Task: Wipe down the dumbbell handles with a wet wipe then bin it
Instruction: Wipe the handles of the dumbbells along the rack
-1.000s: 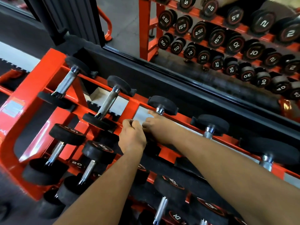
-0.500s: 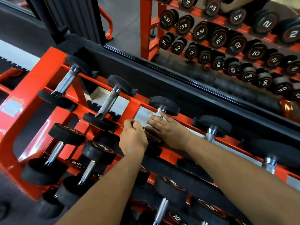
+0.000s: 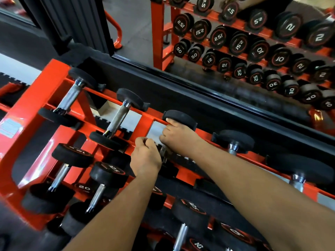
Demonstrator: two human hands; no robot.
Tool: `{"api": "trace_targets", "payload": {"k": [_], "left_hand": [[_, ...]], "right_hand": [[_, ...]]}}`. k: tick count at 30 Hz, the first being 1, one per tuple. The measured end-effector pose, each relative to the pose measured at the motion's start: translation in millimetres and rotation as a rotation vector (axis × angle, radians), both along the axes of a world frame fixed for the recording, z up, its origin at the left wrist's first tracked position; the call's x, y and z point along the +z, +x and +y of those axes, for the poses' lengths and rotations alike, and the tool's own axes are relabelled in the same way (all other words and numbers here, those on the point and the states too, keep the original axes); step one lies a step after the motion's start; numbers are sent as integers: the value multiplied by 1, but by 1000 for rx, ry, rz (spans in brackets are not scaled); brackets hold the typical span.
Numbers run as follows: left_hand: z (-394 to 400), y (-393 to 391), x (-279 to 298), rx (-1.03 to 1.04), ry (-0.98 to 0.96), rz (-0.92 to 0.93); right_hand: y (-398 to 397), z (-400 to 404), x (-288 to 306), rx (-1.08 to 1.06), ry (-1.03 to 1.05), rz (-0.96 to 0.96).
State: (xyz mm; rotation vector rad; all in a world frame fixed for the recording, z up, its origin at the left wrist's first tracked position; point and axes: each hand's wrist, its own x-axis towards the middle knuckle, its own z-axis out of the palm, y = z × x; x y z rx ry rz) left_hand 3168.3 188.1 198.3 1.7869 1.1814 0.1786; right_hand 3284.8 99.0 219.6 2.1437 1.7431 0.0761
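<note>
Our right hand [image 3: 178, 136] wraps the third dumbbell's handle [image 3: 163, 151] on the orange rack [image 3: 27, 113], wipe probably underneath; left hand [image 3: 146, 157] clenched beside it, contents unclear.

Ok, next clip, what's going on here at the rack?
A person leans over an orange dumbbell rack. The right hand covers the handle of the third top-row dumbbell, fingers against its far head. The left hand is fisted beside it. No wipe is clearly visible; the hands hide it, if present.
</note>
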Motion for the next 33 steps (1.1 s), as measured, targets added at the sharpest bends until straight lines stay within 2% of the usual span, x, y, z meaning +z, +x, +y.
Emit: {"api": "trace_targets", "payload": {"k": [3, 6, 11, 13, 15, 17, 18, 21, 22, 23, 25, 28, 30, 33], "left_hand": [[0, 0, 1, -10, -5, 13], [0, 0, 1, -13, -9, 8], [0, -2, 2, -11, 0, 21], [-1, -1, 4, -29, 8, 26], [-1, -1, 5, -38, 10, 26], [-1, 0, 5, -35, 8, 24], [-1, 0, 5, -37, 2, 26], [0, 0, 5, -39, -5, 24], [0, 0, 4, -36, -5, 24], [0, 1, 4, -39, 0, 24], [0, 1, 3, -44, 9, 26], [1, 0, 2, -44, 16, 10], [1, 0, 2, -43, 19, 7], [2, 1, 1, -38, 9, -1]], "right_hand": [[-2, -15, -4, -3, 56, -28], [-10, -56, -18, -71, 142, -162], [-32, -18, -25, -304, 78, -256], [-40, -17, -19, -381, 87, -225], [-46, -32, -19, -480, 166, -113], [-56, -44, -25, -639, 286, 95], [-61, -44, -24, -763, 388, 290], [-75, -17, -14, -1268, 977, 1186], [-74, -7, -11, -1392, 1139, 1419], [-69, -1, -10, -1486, 1255, 1599], [-56, 3, -7, -1507, 1322, 1898], [-36, 3, -2, -1511, 1296, 2129], [-30, 2, -2, -1520, 1258, 2140], [-28, -4, -6, -1507, 1235, 2054]]}}
